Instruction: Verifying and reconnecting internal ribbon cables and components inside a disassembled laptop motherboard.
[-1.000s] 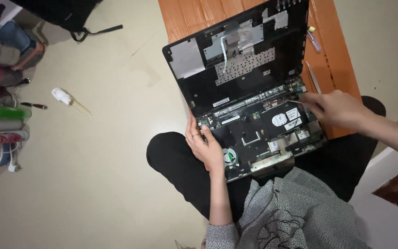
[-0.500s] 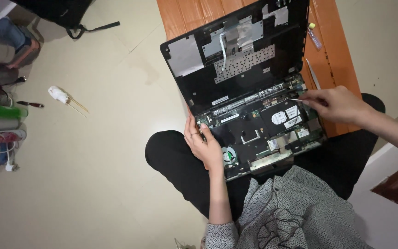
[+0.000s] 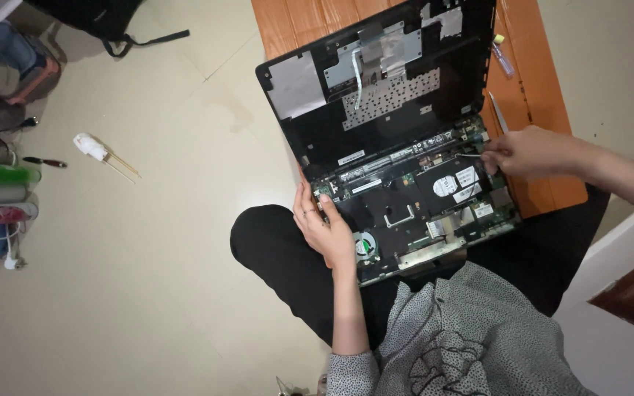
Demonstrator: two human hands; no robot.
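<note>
- Dismantled black laptop base (image 3: 412,213), its green circuit boards and round fan exposed, lies across the lap of the seated person in black trousers; every place below is told from this base.
- Lifted black plastic top cover (image 3: 376,88), with silver foil patches and a perforated metal keyboard plate, stands joined along the far edge of the base and leans over the orange wooden board (image 3: 530,95) beyond it.
- Grey patterned top (image 3: 464,337) of the person fills the space just nearer than the base.
- Black bag (image 3: 104,18) lies on the pale floor, well apart to the far left of the base.
- Left hand (image 3: 324,227) rests flat on the left front corner of the base beside the fan, fingers loose, grasping nothing.
- Right hand (image 3: 526,152) is at the right far corner of the base, fingers pinched on a thin metal-tipped tool (image 3: 471,155) that points into the hinge strip.
- Small white object with thin wooden sticks (image 3: 97,150) lies on the floor, well left of the base.
</note>
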